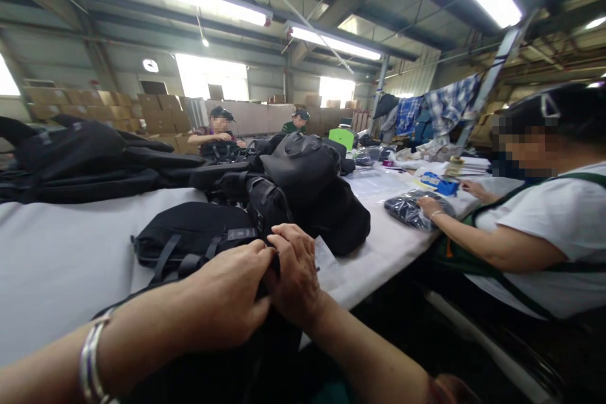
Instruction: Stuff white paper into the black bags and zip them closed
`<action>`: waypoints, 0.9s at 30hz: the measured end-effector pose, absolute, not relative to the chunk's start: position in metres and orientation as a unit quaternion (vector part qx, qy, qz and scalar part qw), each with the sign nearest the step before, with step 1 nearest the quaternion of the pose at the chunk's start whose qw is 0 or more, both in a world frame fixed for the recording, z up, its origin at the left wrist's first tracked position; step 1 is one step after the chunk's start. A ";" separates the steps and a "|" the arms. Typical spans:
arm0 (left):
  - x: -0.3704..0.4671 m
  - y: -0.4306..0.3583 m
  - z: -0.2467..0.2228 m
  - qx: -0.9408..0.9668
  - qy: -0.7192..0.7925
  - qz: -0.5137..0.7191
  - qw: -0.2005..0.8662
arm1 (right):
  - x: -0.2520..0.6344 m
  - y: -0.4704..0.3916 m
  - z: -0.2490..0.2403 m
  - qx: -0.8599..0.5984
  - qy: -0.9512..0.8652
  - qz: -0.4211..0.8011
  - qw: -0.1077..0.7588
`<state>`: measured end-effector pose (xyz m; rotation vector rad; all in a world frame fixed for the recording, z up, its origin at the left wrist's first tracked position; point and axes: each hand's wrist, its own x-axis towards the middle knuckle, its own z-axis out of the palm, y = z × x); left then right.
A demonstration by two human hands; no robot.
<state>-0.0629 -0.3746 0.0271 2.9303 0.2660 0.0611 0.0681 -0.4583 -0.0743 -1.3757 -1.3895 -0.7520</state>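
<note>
A black bag (189, 227) with straps and a small grey label lies at the near edge of the white-covered table. My left hand (231, 287), with bangles at the wrist, is closed on the bag's dark fabric at its right end. Touching it, my right hand (296, 271) has its fingers bent over the same part of the bag. The fingertips of both hands meet, and what lies between them is mostly hidden.
A pile of black bags (307, 183) stands just beyond my hands, with more (85, 158) at the left on the table (57, 252). At the right, a person (530, 221) touches a plastic-wrapped dark item (409, 208) near a blue packet (439, 184). Two people work farther back.
</note>
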 end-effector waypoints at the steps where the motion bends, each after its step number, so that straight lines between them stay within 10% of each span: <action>1: -0.065 -0.376 0.022 0.992 0.096 0.026 0.079 | 0.070 -0.457 -0.075 -0.564 -0.582 -0.306 0.500; 8: -0.067 -0.356 0.000 0.990 0.128 0.053 0.033 | 0.123 -0.507 -0.099 -0.612 -0.533 -0.153 0.563; 14: -0.049 -0.364 0.009 0.991 0.122 0.052 0.003 | 0.143 -0.514 -0.132 -0.621 -0.319 0.267 0.664; 27: 0.020 -0.401 0.021 0.998 0.044 0.029 -0.033 | 0.144 -0.522 -0.124 -0.474 -0.250 0.361 0.763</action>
